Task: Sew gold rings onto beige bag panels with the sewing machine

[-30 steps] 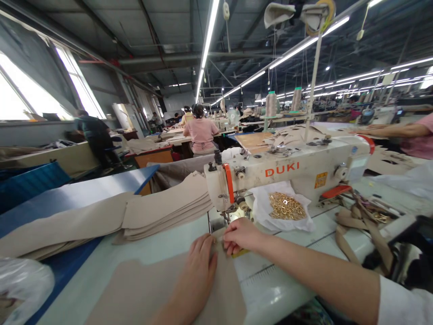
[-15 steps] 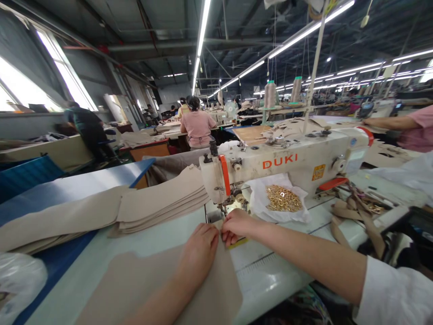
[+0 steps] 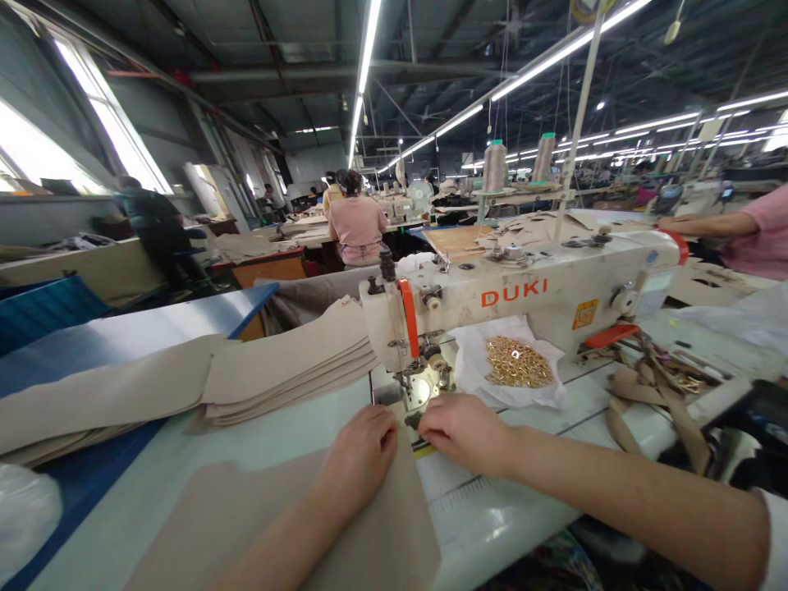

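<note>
My left hand (image 3: 359, 457) lies knuckles-up on a beige fabric piece (image 3: 264, 525), fingers curled at its far edge. My right hand (image 3: 463, 430) rests beside it, fingers bent and pinching the fabric's corner just in front of the presser foot (image 3: 414, 396) of a white DUKI sewing machine (image 3: 523, 300). The fabric spreads over the pale green table toward me.
A stack of beige cut pieces (image 3: 185, 382) lies left of the machine. A white cloth with gold metal rings (image 3: 518, 363) sits under the machine arm, with beige straps (image 3: 652, 402) to its right. Thread cones (image 3: 494, 167) stand behind. Other people work at benches beyond.
My right hand has shifted slightly right and flattened toward the table near the needle. My left hand stays on the fabric. The view has drifted a little.
</note>
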A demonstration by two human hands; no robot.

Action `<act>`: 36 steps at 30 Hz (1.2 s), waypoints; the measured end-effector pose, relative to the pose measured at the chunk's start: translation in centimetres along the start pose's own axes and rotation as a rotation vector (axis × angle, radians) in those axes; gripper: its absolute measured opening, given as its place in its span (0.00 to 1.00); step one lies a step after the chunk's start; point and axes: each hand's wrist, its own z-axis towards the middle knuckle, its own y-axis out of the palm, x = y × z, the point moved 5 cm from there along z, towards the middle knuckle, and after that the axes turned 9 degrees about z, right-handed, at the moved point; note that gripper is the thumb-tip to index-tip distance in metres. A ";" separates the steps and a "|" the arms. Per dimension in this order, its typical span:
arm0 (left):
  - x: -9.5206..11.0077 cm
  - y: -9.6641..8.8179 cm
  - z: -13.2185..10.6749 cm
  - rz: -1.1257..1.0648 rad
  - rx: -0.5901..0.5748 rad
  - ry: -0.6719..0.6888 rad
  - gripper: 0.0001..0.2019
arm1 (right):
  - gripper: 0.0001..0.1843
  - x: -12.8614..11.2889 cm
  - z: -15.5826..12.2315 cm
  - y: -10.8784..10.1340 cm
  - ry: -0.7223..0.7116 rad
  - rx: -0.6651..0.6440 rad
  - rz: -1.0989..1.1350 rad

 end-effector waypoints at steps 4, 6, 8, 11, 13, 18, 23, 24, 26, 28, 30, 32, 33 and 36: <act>0.0 0.0 -0.2 -0.019 0.025 0.017 0.10 | 0.09 -1.6 -3.0 0.9 -0.415 -0.162 -0.412; 0.0 0.0 -0.2 -0.030 0.037 0.028 0.10 | 0.10 -1.8 -3.2 1.2 -0.452 -0.159 -0.464; 0.0 0.0 -0.2 -0.022 0.039 0.032 0.10 | 0.10 -1.7 -2.7 1.6 -0.446 -0.134 -0.476; -0.1 0.2 -0.3 0.013 0.038 0.044 0.09 | 0.09 -1.4 -1.7 2.2 -0.437 -0.092 -0.464; -0.1 0.3 -0.4 0.029 0.048 0.055 0.09 | 0.08 -1.4 -1.4 2.5 -0.459 -0.079 -0.469; -0.2 0.4 -0.6 0.018 0.102 0.076 0.08 | 0.06 -1.9 -2.9 1.7 -0.565 -0.137 -0.543; 0.0 0.4 -0.7 0.009 0.146 0.102 0.09 | 0.07 -2.9 -4.4 0.9 -0.607 -0.178 -0.565; 0.0 0.3 -0.8 0.005 0.158 0.112 0.09 | 0.07 -3.0 -4.3 1.1 -0.607 -0.173 -0.569; 0.0 0.3 -0.8 0.000 0.172 0.131 0.09 | 0.07 -3.0 -3.7 1.8 -0.604 -0.146 -0.572; -0.1 0.4 -0.8 0.002 0.172 0.138 0.09 | 0.08 -2.9 -2.8 2.5 -0.592 -0.090 -0.560; -0.1 0.5 -0.9 0.003 0.169 0.139 0.10 | 0.09 -2.6 -1.9 3.0 -0.563 -0.003 -0.528; -0.2 0.6 -1.0 -0.005 0.163 0.140 0.10 | 0.09 -2.3 -1.4 3.2 -0.540 0.056 -0.502; -0.2 0.6 -1.1 -0.009 0.163 0.144 0.10 | 0.07 -2.3 -1.3 3.3 -0.543 0.051 -0.492; -0.1 0.6 -1.3 -0.013 0.171 0.160 0.09 | 0.05 -2.1 -1.3 3.9 -0.575 -0.056 -0.454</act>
